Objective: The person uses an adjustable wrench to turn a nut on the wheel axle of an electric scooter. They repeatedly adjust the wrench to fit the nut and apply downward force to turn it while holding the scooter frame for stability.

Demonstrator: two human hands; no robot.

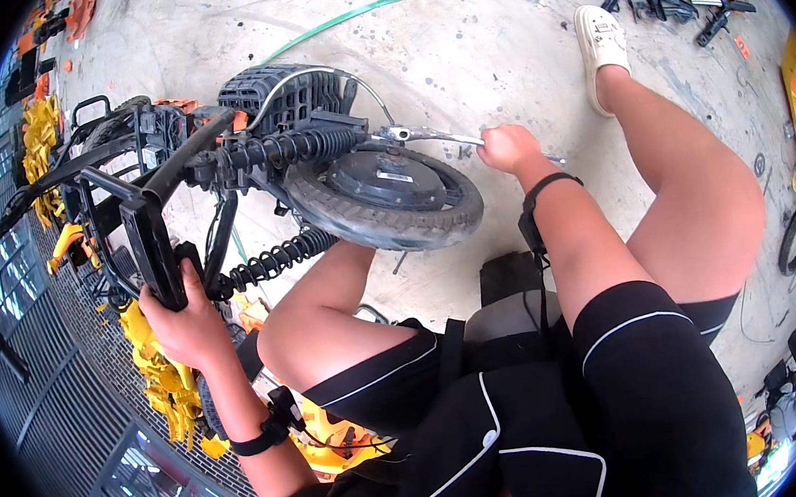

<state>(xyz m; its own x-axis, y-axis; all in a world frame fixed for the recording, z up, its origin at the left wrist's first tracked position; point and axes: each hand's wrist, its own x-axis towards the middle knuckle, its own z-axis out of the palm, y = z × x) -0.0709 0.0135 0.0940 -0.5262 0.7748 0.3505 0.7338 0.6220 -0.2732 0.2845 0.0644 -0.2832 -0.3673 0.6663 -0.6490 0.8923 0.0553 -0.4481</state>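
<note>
Currently our right hand (pixel 510 149) is fisted around a silver wrench (pixel 442 135) — head by the hub of the tilted wheel (pixel 393 187) before us — left hand (pixel 187 326) gripping a black frame part (pixel 154 246), coil spring (pixel 285 256) nearby.

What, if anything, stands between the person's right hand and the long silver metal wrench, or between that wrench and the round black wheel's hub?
Nothing visible: the right hand is closed around the silver wrench, whose head shows close by the wheel hub; whether they touch is unclear.
</note>
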